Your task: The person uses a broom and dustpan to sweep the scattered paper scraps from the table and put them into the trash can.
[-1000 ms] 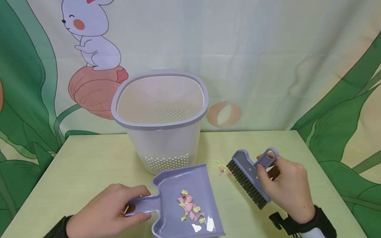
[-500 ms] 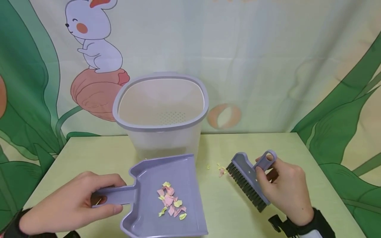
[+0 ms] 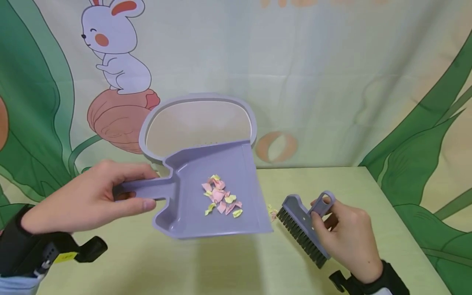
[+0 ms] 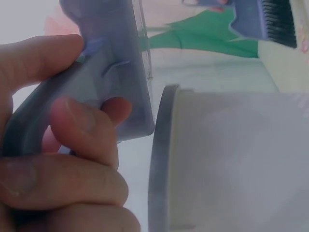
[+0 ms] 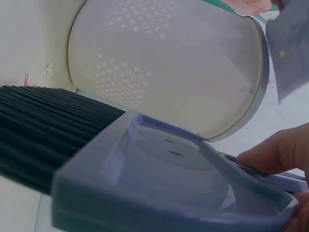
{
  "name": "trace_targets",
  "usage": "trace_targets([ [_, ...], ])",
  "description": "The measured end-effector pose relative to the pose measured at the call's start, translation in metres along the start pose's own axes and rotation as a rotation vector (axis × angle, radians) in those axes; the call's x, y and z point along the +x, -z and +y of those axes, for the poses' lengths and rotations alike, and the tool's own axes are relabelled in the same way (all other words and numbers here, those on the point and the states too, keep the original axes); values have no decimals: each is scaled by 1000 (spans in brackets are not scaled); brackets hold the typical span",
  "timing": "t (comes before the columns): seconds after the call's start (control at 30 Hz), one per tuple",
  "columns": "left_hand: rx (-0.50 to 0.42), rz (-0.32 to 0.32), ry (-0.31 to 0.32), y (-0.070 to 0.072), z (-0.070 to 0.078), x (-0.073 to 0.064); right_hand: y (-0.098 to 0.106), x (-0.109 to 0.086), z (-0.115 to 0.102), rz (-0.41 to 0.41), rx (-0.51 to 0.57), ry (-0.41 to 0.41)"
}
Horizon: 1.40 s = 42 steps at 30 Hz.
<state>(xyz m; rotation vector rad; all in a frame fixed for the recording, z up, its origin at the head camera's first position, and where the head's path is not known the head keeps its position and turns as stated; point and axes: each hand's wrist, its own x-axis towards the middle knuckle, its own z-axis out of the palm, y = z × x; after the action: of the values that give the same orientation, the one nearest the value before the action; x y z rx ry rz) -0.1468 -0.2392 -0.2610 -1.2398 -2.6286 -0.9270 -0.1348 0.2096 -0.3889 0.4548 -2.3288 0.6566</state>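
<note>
My left hand (image 3: 92, 194) grips the handle of a lilac dustpan (image 3: 191, 221), raised above the table in front of the bin. Several pink and yellow paper scraps (image 3: 218, 196) lie in the middle of the pan. The pan's far edge overlaps the rim of a pale waste bin (image 3: 200, 98) in the head view. At the right, my right hand (image 3: 350, 235) holds a lilac hand brush (image 3: 304, 221) by its looped handle, dark bristles facing down and left. A few more scraps (image 3: 272, 212) lie on the table by the bristle tips.
The pale yellow table (image 3: 306, 180) ends at a printed cloth backdrop (image 3: 313, 82) just behind the bin. Most of the bin's body hides behind the dustpan in the head view; the right wrist view shows its perforated wall (image 5: 193, 58).
My left hand has lifted the dustpan with its scraps off the table, first leftward, then up toward the bin's rim. My right hand and the brush have barely moved.
</note>
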Motion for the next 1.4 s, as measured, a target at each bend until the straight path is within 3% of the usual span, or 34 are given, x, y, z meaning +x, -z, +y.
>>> trace_targets([
  [0.13, 22, 3, 78, 15, -6, 16, 0, -1, -2, -5, 5, -4],
  [0.47, 35, 60, 150, 48, -43, 50, -1, -2, -3, -16, 8, -7],
  [0.57, 76, 108, 89, 56, -59, 61, -1, -2, -3, -15, 17, 0],
  [0.67, 162, 149, 76, 62, -70, 70, -1, -3, -3, -13, 28, 13],
  [0.9, 303, 209, 184, 60, -81, 76, -3, -3, -4, -14, 37, 25],
  [1.17, 470, 291, 126, 55, -86, 80, -3, -4, -3, -19, 45, 24],
  [1.4, 462, 297, 125, 54, -83, 80, -5, -3, -4, -16, 54, 33],
])
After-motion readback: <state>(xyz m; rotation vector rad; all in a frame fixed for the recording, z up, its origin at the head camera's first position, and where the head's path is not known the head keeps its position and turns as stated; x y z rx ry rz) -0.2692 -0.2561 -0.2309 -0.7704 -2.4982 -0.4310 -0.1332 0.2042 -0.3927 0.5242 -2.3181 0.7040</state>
